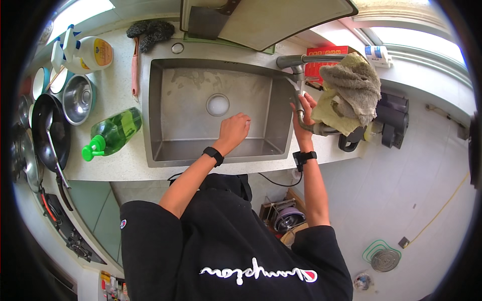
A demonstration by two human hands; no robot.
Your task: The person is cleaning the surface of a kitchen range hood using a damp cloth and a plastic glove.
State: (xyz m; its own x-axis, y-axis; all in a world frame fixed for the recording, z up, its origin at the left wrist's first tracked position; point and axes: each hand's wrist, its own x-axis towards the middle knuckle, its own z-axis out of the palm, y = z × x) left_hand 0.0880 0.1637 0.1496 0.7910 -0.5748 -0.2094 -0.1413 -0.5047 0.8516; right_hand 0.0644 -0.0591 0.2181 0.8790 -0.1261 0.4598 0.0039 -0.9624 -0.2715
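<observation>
My left hand [234, 129] is over the stainless steel sink [188, 129], its fingers curled in and nothing seen in it; the palm is hidden. In front of it lies the round drain [218, 105], with something white inside. At the sink's right edge, my right hand [304, 116] is against the curved metal faucet [300, 103], which partly covers the palm; whether the fingers grip it cannot be told. Cloths [352, 88], grey and pale yellow, hang over the faucet's right part. A black band is on each wrist, with a cable at the right one.
A green pump bottle [118, 129] lies left of the sink, near a metal bowl [78, 99], a black wok [51, 131] and spray bottles [90, 54]. Behind the sink stand a cutting board [286, 19] and a cleaver [205, 22]. A red box [314, 69] is behind the faucet.
</observation>
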